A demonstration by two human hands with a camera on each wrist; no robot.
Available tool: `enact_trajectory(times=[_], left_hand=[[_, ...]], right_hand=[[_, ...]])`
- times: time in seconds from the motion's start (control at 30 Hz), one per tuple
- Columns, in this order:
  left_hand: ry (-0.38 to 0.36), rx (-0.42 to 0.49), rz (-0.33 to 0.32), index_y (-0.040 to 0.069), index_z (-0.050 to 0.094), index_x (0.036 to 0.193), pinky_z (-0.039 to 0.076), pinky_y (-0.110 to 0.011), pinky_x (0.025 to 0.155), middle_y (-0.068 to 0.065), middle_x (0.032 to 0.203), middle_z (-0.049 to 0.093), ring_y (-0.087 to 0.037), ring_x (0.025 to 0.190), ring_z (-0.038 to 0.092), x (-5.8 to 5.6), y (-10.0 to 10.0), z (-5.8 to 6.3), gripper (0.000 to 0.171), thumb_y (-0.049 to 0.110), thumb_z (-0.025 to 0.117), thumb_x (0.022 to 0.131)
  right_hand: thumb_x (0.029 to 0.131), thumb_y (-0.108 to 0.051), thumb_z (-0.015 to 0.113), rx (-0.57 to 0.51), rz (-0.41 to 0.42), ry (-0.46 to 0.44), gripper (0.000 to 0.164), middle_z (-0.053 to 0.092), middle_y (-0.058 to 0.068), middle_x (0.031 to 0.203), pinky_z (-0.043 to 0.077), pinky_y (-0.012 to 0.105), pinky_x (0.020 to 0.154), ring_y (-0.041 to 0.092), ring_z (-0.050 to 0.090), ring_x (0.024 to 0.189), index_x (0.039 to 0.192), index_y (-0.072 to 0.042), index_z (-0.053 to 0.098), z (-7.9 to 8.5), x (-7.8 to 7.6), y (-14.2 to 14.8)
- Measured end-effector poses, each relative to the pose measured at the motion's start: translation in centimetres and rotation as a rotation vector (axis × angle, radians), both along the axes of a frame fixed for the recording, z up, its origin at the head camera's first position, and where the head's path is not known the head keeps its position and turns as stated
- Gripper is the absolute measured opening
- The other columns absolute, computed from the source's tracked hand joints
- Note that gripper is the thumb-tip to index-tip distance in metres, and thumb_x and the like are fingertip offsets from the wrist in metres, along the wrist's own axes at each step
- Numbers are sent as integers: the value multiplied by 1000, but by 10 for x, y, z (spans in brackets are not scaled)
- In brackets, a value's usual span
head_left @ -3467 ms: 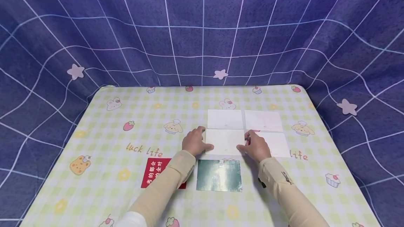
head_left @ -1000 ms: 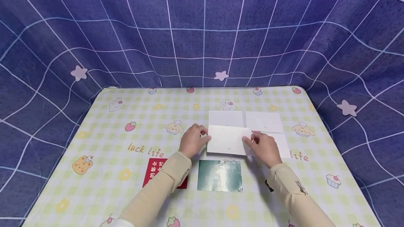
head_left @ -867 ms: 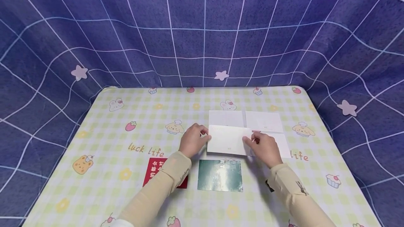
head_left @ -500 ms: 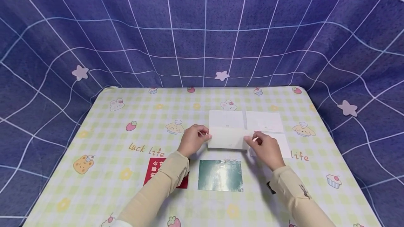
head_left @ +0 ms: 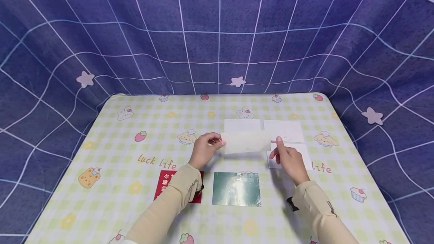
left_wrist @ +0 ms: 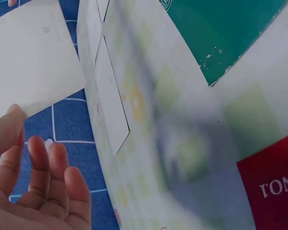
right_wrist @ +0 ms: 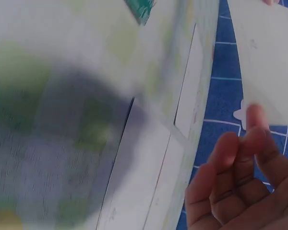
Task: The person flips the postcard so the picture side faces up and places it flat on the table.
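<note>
Both hands hold one white card (head_left: pixel 246 142) by its short ends, lifted off the table and tilted. My left hand (head_left: pixel 213 144) pinches its left edge; my right hand (head_left: pixel 277 147) pinches its right edge with the index finger raised. In the left wrist view the thumb (left_wrist: pixel 5 129) meets the card (left_wrist: pixel 33 72). A fingertip (right_wrist: pixel 254 120) touches the card (right_wrist: pixel 273 57) in the right wrist view. Three more white cards lie flat: far left (head_left: pixel 242 124), far right (head_left: pixel 284 130) and near right (head_left: pixel 300 153).
A dark green card (head_left: pixel 236 188) lies near me on the checked tablecloth (head_left: pixel 135 161). A red card (head_left: pixel 162 191) sits left of it, partly under my left forearm. A blue grid-patterned cloth (head_left: pixel 217 33) hangs behind and around the table.
The white card lay flat in the near-left spot of the card block. Both hands have raised it off the table and tipped it, uncovering the cloth beneath.
</note>
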State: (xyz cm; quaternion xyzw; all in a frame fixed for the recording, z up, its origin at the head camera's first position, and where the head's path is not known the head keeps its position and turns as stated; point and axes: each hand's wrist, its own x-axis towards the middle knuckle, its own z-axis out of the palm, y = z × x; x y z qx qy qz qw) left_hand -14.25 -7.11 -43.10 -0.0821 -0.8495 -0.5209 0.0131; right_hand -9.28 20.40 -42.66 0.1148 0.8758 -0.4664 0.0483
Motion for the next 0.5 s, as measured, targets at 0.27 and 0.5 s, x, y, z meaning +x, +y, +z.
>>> enact_trajectory(times=[0.27, 0.5], left_hand=[[7, 39, -31, 3, 75, 94, 49, -34, 77, -5, 88, 67, -23, 86, 64, 2, 2, -3, 11, 10, 80, 88], [29, 6, -65, 9, 77, 94, 51, -33, 78, -2, 88, 67, -20, 84, 64, 1, -3, -6, 9, 4, 79, 86]], right_hand=[[104, -66, 28, -141, 24, -61, 81, 60, 4, 72, 41, 33, 70, 20, 52, 74, 87, -5, 78, 0, -5, -3], [108, -39, 47, -265, 68, -67, 51, 65, 9, 84, 50, 38, 83, 22, 60, 85, 111, 6, 73, -4, -5, 0]])
